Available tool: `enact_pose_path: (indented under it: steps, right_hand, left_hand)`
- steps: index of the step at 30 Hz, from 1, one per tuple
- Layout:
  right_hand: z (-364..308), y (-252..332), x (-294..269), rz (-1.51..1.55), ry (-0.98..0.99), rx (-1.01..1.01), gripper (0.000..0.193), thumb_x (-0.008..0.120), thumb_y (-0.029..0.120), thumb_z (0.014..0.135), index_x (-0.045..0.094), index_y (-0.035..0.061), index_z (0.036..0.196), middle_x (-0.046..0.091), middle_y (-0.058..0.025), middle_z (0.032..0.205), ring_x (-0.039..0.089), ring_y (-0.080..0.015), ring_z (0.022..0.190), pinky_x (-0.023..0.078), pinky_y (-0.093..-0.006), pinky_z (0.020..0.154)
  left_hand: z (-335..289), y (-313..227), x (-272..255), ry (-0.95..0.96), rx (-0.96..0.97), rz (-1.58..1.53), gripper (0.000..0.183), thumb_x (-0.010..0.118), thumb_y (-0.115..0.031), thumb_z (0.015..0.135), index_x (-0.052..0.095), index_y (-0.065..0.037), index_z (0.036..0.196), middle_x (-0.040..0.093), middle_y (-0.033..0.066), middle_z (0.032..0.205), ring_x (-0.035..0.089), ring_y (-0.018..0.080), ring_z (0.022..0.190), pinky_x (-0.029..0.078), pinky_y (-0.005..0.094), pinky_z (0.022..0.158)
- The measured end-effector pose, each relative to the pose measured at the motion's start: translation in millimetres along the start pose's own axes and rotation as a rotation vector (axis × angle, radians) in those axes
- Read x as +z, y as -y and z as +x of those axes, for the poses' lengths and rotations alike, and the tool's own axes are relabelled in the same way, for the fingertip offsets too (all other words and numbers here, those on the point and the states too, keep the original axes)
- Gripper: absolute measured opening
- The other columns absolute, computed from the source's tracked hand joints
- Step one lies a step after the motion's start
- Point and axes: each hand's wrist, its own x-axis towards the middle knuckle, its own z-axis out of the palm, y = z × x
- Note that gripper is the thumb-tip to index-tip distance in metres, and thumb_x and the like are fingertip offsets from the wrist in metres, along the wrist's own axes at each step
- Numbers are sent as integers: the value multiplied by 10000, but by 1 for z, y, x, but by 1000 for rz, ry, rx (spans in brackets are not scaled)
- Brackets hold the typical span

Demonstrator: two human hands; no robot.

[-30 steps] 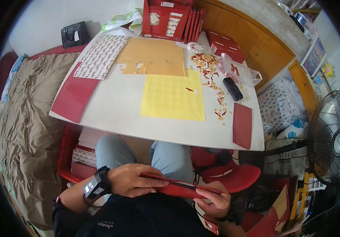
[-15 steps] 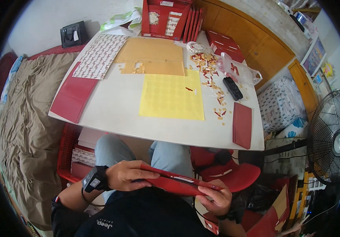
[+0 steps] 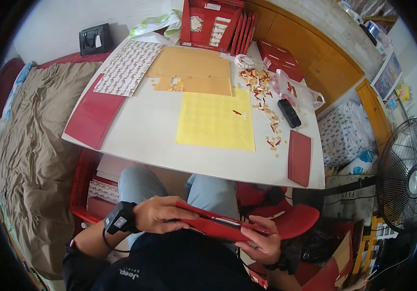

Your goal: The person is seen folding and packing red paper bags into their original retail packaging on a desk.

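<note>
Above my lap, below the table's near edge, I hold a flat red cardboard box between both hands. It lies nearly level, tilted down toward the right, with a dark narrow opening and a pale strip along its upper edge. My left hand is closed on its left end, fingers over the top. Around the right end my right hand is closed, with thumb and fingers on opposite sides. On the white table lies a yellow sheet bearing a small red strip and a small white one.
Red sheets and patterned sheets lie at the table's left, brown cardboard behind. Scattered scraps, a black object and a red panel are at right. A fan stands farther right; a red basket sits below left.
The view has shifted slightly, so the table's things appear a little farther right. Both hands keep their hold on the red box, which has barely moved.
</note>
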Motion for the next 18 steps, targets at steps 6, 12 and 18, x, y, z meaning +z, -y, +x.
enact_pose_path:
  steps: [6,12,18]
  right_hand:
    - [8,-7,0,58,66,-34,499,850,67,650,701,101,1124,645,-109,1061,638,-248,865,540,-341,732]
    - [8,-10,-3,26,83,-62,524,857,71,634,693,93,1131,650,-99,1064,631,-242,862,528,-342,744]
    - [3,22,-2,-626,-103,-60,443,844,271,693,710,239,1114,516,-183,1276,460,-380,1195,391,-544,972]
  left_hand:
    - [14,-4,0,141,69,125,473,696,-117,864,571,-127,1320,599,163,1173,651,322,964,560,371,790]
    - [12,-4,-2,173,6,39,485,705,-115,857,568,-130,1321,606,169,1185,647,342,975,556,380,813]
    - [-3,-7,5,-43,-89,-35,448,766,-45,790,627,-66,1215,660,158,1117,671,308,977,566,363,795]
